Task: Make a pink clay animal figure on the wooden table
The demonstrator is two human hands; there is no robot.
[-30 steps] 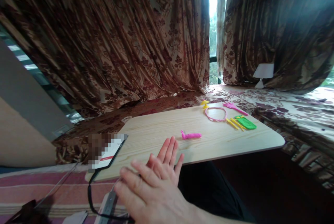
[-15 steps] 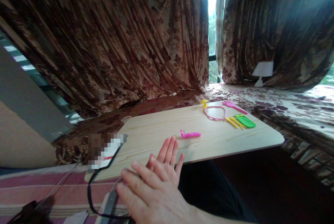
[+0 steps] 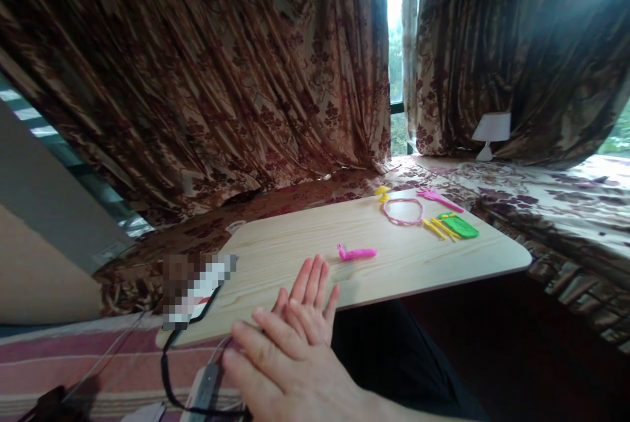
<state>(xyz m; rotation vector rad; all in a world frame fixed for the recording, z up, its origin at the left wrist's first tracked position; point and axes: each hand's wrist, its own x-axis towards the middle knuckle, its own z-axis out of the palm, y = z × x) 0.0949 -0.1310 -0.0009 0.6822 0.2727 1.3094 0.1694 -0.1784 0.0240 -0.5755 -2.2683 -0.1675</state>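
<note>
My right hand [image 3: 280,369] lies flat across my left hand [image 3: 309,294] at the near edge of a light wooden lap table [image 3: 295,245]. Both hands have their fingers stretched out and hold nothing. The left hand's fingers point up over the table edge. The nearest thing on the table is a small pink plastic piece [image 3: 357,253], a little beyond the fingertips. At the far right of the table lie a pink ring [image 3: 402,211], a pink pronged piece [image 3: 438,199], yellow sticks [image 3: 440,228], a green piece [image 3: 459,226] and a small yellow piece [image 3: 381,192].
A phone [image 3: 197,287] with a black cable [image 3: 167,369] rests on the table's left corner. A striped blanket [image 3: 88,363] is at lower left. Patterned curtains [image 3: 221,81] hang behind, with a white lamp [image 3: 489,130] on the covered ledge at right.
The view has drifted a little to the right and the hands have slid slightly left and down in the picture; they stay pressed together and open. The toys have not moved.
</note>
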